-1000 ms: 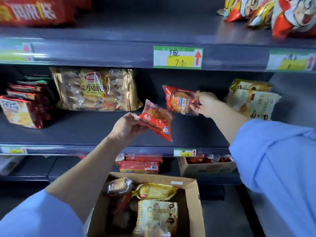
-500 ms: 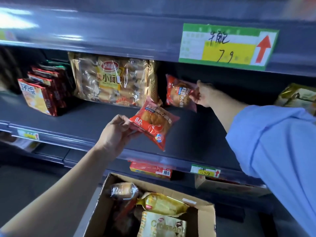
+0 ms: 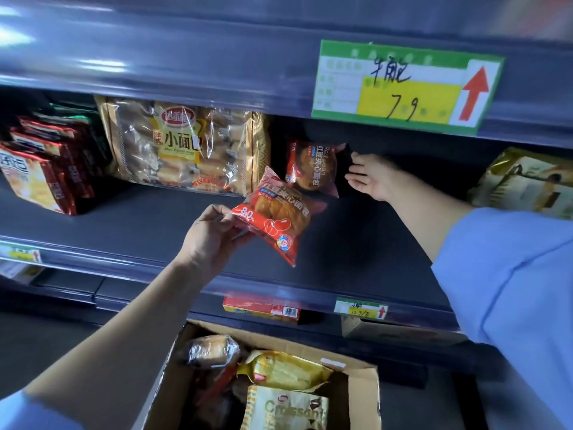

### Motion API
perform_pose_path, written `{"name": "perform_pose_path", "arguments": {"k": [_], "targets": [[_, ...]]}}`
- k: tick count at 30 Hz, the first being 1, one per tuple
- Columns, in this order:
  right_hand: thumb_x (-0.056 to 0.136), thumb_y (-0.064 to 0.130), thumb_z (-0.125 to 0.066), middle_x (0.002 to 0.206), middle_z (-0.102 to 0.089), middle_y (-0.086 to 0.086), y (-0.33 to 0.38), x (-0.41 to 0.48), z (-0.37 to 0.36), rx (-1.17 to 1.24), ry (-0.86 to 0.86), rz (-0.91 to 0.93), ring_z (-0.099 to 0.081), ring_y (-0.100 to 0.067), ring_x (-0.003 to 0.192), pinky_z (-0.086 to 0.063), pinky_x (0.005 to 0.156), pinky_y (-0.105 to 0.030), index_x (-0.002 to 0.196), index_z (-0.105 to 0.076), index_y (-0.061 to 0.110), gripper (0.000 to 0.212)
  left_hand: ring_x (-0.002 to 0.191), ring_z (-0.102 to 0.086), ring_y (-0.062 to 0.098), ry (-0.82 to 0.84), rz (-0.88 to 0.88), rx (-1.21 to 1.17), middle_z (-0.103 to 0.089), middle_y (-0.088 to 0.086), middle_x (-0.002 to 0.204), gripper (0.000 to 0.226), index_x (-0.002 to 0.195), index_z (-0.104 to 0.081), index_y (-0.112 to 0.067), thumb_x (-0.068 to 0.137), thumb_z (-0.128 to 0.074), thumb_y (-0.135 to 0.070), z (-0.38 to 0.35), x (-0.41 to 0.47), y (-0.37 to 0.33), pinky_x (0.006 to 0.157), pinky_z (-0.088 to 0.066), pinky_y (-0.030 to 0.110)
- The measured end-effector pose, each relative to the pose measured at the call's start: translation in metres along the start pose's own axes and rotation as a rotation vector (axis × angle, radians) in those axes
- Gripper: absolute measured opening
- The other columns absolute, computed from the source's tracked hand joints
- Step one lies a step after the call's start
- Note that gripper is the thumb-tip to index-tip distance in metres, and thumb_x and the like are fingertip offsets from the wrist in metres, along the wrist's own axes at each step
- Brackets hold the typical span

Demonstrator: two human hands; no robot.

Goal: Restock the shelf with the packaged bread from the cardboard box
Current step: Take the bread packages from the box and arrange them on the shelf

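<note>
My left hand: pinches held packet, before big bread bag.
Held packet: long axis tilted, top toward bag; printed "80".
My right hand: fingers spread, beside upright shelved packet, right of bag; "Red Bean".

The cardboard box runs off the bottom edge; the lower price tag seems unreadably small.

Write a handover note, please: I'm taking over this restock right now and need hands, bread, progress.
Left hand grips a red bread packet above the shelf front.
Right hand is open beside the standing packet at the shelf's back; contact unclear.
Done: that one packet is placed.
Left: shelve the held one, then the bread packs in the cardboard box.
</note>
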State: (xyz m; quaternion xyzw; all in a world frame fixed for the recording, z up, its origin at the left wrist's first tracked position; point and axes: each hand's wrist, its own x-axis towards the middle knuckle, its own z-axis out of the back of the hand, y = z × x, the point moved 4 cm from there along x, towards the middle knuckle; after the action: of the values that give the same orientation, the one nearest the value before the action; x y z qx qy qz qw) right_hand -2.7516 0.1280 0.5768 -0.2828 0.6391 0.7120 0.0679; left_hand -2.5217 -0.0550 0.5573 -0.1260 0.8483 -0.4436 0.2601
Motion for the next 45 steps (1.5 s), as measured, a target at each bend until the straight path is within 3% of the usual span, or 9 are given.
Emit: {"name": "perform_pose_path", "arguments": {"k": [4,8,13,24,30,33,37,43,45], "targets": [[0.1,0.025,-0.046,0.141,-0.049,-0.012,-0.009,-0.014,0.011,-0.106,0.039,-0.044,-0.055,-0.022,0.11,-0.046,0.074,-0.024,0.112,-0.047,0.015,0.016,0.062,-0.064,0.022,0.018,0.018,-0.018,-0.058,0.012,0.064,0.036,0.066,-0.042,-0.01,0.094,-0.031,0.01,-0.012,0.004,0.004,0.058,-0.061,0.033],[0.097,0.036,-0.049,0.114,-0.061,-0.008,-0.017,-0.028,0.008,-0.204,0.144,-0.083,-0.055,-0.013,0.078,-0.045,0.072,-0.024,0.122,-0.053,0.011,0.035,0.053,-0.067,0.016,0.046,0.022,-0.02,-0.063,0.006,0.053,0.036,0.066,-0.042,-0.01,0.092,-0.029,0.012,-0.023,0.008,0.007,0.056,-0.06,0.03],[0.089,0.051,-0.054,0.076,-0.066,-0.006,-0.026,-0.045,-0.012,-0.252,0.327,-0.184,-0.06,-0.02,0.075,-0.049,0.076,-0.031,0.082,-0.058,0.014,0.038,0.054,-0.068,0.015,0.068,0.021,-0.057,-0.064,0.005,0.053,0.035,0.067,-0.041,-0.011,0.094,-0.033,0.009,-0.036,0.011,0.011,0.058,-0.061,0.032],[0.091,0.017,-0.061,0.08,-0.063,-0.002,-0.017,-0.049,-0.011,-0.171,0.26,-0.053,-0.06,-0.015,0.073,-0.049,0.067,-0.03,0.088,-0.057,0.019,0.005,0.067,-0.062,0.022,0.095,0.093,0.016,-0.062,0.007,0.059,0.032,0.068,-0.043,-0.01,0.094,-0.039,0.007,-0.041,0.021,0.022,0.061,-0.061,0.033],[0.085,0.004,-0.066,0.086,-0.065,0.002,-0.008,-0.044,-0.007,-0.164,0.186,0.057,-0.061,-0.014,0.078,-0.049,0.071,-0.033,0.097,-0.061,0.019,0.02,0.077,-0.062,0.018,0.063,0.131,0.251,-0.065,0.004,0.067,0.029,0.073,-0.047,-0.014,0.09,-0.046,0.01,-0.039,0.03,0.031,0.077,-0.051,0.031],[0.083,0.0,-0.068,0.087,-0.066,0.004,-0.005,-0.039,-0.007,-0.203,0.143,0.093,-0.061,-0.012,0.08,-0.047,0.067,-0.029,0.095,-0.062,0.021,0.025,0.081,-0.056,0.014,0.047,0.112,0.445,-0.061,0.006,0.088,0.021,0.081,-0.053,-0.019,0.081,-0.06,0.001,-0.041,0.033,0.027,0.069,-0.041,0.025],[0.08,-0.005,-0.069,0.086,-0.065,0.004,-0.011,-0.03,-0.012,-0.229,0.108,0.121,-0.061,-0.012,0.081,-0.053,0.07,-0.026,0.087,-0.061,0.021,0.028,0.068,-0.057,0.005,0.09,0.049,0.557,-0.067,-0.002,0.082,0.023,0.09,-0.056,-0.015,0.079,-0.064,0.003,-0.057,0.046,0.019,0.057,-0.039,0.016],[0.087,0.004,-0.063,0.085,-0.065,0.001,-0.022,-0.022,-0.018,-0.194,0.222,0.052,-0.059,-0.012,0.075,-0.048,0.067,-0.025,0.087,-0.06,0.019,0.016,0.084,-0.063,0.023,0.129,0.008,0.625,-0.066,0.011,0.092,0.033,0.104,-0.059,-0.002,0.075,-0.071,0.008,-0.071,0.07,0.028,0.08,-0.056,0.027],[0.091,0.021,-0.06,0.085,-0.064,0.0,-0.022,-0.015,-0.015,-0.121,0.209,0.023,-0.059,-0.013,0.078,-0.048,0.071,-0.026,0.087,-0.058,0.019,0.005,0.09,-0.062,0.024,0.118,0.003,0.652,-0.065,0.016,0.095,0.023,0.085,-0.06,-0.01,0.075,-0.073,0.006,-0.072,0.073,0.029,0.088,-0.052,0.036]]}}
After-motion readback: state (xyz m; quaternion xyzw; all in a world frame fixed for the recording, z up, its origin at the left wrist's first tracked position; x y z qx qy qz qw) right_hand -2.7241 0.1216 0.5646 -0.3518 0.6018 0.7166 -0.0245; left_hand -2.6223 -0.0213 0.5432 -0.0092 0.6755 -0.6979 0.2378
